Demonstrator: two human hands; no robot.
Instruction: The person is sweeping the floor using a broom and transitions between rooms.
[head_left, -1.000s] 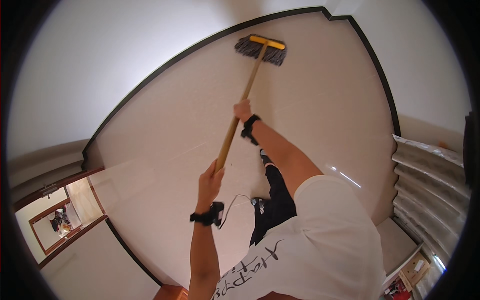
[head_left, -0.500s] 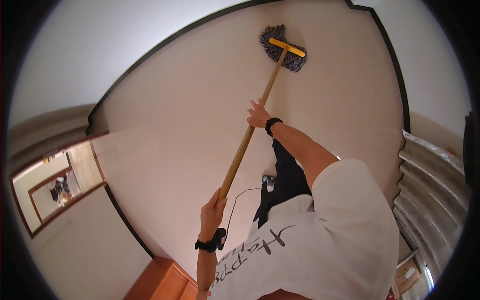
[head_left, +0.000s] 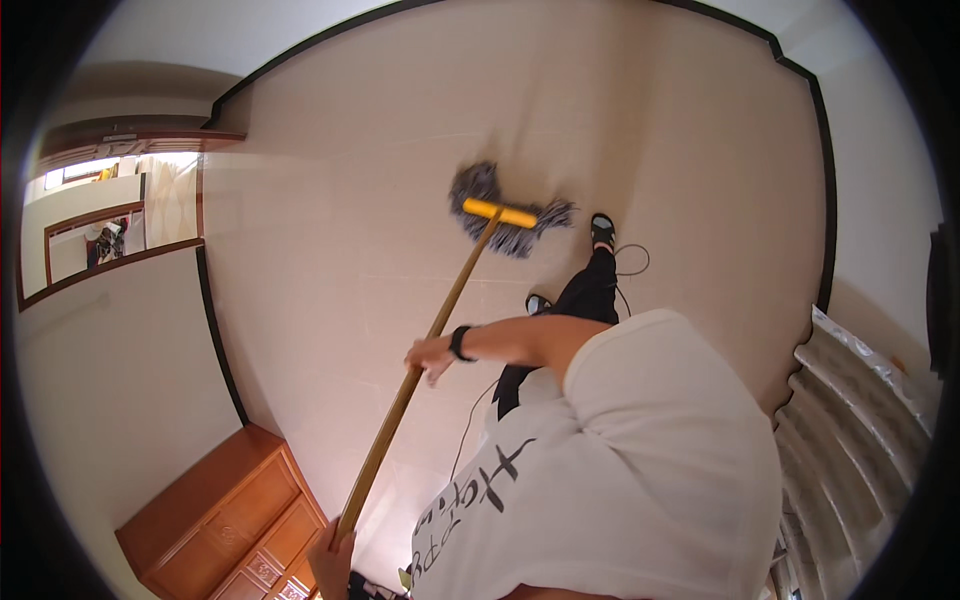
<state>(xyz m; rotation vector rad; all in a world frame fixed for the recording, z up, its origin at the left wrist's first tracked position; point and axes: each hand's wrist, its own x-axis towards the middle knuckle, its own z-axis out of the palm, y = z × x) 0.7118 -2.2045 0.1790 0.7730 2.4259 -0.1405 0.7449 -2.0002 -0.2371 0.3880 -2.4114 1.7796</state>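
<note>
Pale tiled floor [head_left: 330,300] fills the head view, edged by a dark skirting line, with a wooden cabinet [head_left: 225,520] at the lower left and a ribbed mattress edge [head_left: 860,430] at the right. We hold a mop by its long wooden handle [head_left: 420,360]: the right hand [head_left: 430,356] is wrapped round the middle of the shaft, a black wristband just behind it, and the left hand [head_left: 330,560] is closed on the top end near the lower edge of the picture. The grey mop head [head_left: 510,215] with its yellow bar lies flat on the floor, just ahead of our black shoes [head_left: 601,230].

To do this stroke well, we judge it best to keep the head flat and pressed evenly — steering with the lower hand, pushing from the upper — and to mind the thin cable [head_left: 470,420] trailing near our feet.
</note>
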